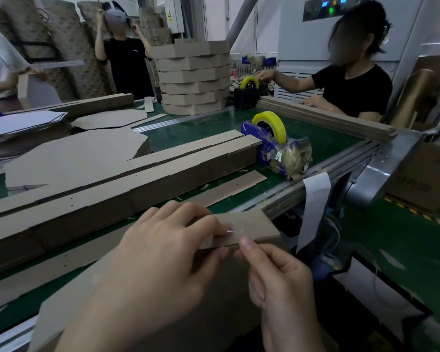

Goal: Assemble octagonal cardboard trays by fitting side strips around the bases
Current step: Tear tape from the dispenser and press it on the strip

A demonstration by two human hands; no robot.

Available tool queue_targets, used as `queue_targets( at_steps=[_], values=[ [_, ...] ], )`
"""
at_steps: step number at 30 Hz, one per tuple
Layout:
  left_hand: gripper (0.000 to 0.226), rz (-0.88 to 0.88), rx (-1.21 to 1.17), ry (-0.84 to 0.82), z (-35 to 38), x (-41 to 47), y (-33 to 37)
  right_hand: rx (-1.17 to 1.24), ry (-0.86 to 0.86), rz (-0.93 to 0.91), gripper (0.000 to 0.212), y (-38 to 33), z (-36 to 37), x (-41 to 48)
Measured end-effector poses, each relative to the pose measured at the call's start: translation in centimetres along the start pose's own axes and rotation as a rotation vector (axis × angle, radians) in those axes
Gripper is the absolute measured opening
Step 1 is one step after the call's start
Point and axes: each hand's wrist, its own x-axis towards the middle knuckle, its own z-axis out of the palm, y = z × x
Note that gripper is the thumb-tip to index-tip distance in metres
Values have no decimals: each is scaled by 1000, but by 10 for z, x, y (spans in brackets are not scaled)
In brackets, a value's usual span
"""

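Blue tape dispenser (277,148) on green table (201,135) — seated person (351,90) beyond

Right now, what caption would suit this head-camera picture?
Tray assembly: left hand and right hand hold a cardboard side strip near stacked strips, octagonal bases and a tape dispenser.

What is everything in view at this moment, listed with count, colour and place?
side strip: one, brown, held over the table's near edge
cardboard panel: one, brown, beneath the held strip
strip stacks: two long rows, brown, mid-table
loose strip: one, brown, in front of the stacks
octagonal bases: one stack, brown, behind the strips
finished trays: one stack, brown, far side
tape dispensers: two with yellow rolls, blue near, black far
table: one, green
other people: three, right, far, left
left grip: one, holds the strip from above
right grip: one, pinches the strip's near edge
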Motion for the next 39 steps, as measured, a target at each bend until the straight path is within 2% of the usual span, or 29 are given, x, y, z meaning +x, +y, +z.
queue_targets(
  at_steps=[4,9,12,14,19,26,29,31,33,37,39],
  values=[
    [33,13,-13,5,-1,-2,-2,9,33,59,36,-1,2,0],
    [26,-13,-33,14,-5,-5,-1,-64,-28,89,33,0,0,0],
    [23,-2,-19,-9,-9,-8,-1,-121,-92,83,38,0,-5,1],
    [31,14,17,-63,-10,-9,-3,-152,-151,99,39,-1,-9,2],
    [40,-88,-31,-134,-18,-10,0,-152,-307,212,42,1,-16,4],
    [33,-224,60,21,-7,3,21,-177,-351,155,27,4,-14,8],
    [23,-184,59,102,-3,3,21,-209,-360,133,36,0,-17,8],
    [24,-150,87,116,-2,1,19,-252,-372,122,32,-5,-19,7],
    [27,-133,113,112,-1,1,19,-299,-401,149,19,-10,-22,8],
    [32,-135,135,103,-1,-1,14,-491,-461,269,21,-8,-30,13],
    [29,-134,122,97,-1,-4,12,-489,-379,169,22,-1,-35,12]
  ],
)
